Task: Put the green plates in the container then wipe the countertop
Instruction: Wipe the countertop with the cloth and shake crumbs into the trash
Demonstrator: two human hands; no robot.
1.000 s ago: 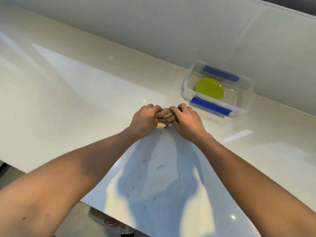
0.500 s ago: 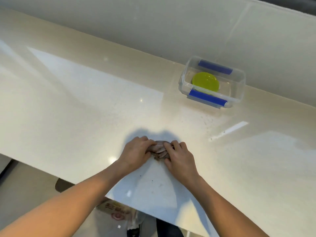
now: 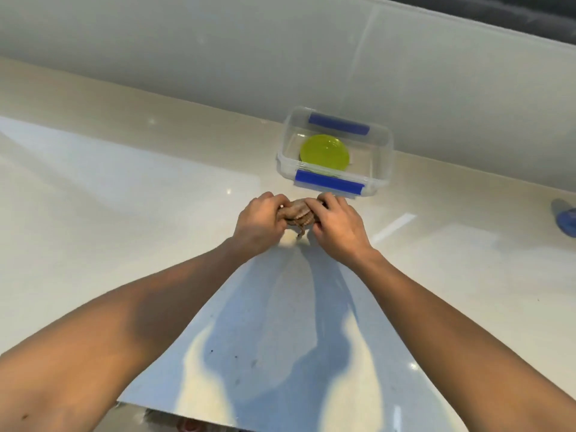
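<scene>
Gripping one bunched brown cloth (image 3: 296,213) with both hands: left hand (image 3: 260,221) on its left end, right hand (image 3: 338,226) on its right end, fingers (image 3: 314,204) of each curled round the fabric, knuckles up. Cloth sits pressed on the bench (image 3: 124,213), a frayed tail hanging out under it toward the near side.

Clear container (image 3: 381,157) with blue clips on its long sides stands just beyond the hands, near clip almost touching the right hand's fingertips; whether they actually touch, cannot tell. Green plates (image 3: 324,151) lie flat on the container floor; they read as one green disc, so count can't be told. No lid on it.

Edges: container's far side sits close to the pale upstand wall (image 3: 218,57) that bounds the bench at the back. Near edge of the bench runs across the bottom of the view under the forearms, cut off at lower left where a darker floor area shows. Blue object (image 3: 565,218) at the far right border, cropped, can't identify.

Open room: wide bare bench surface to the left of the hands, a narrower strip to the right between hands and the blue object. Dark specks on the glossy patch between the forearms.
</scene>
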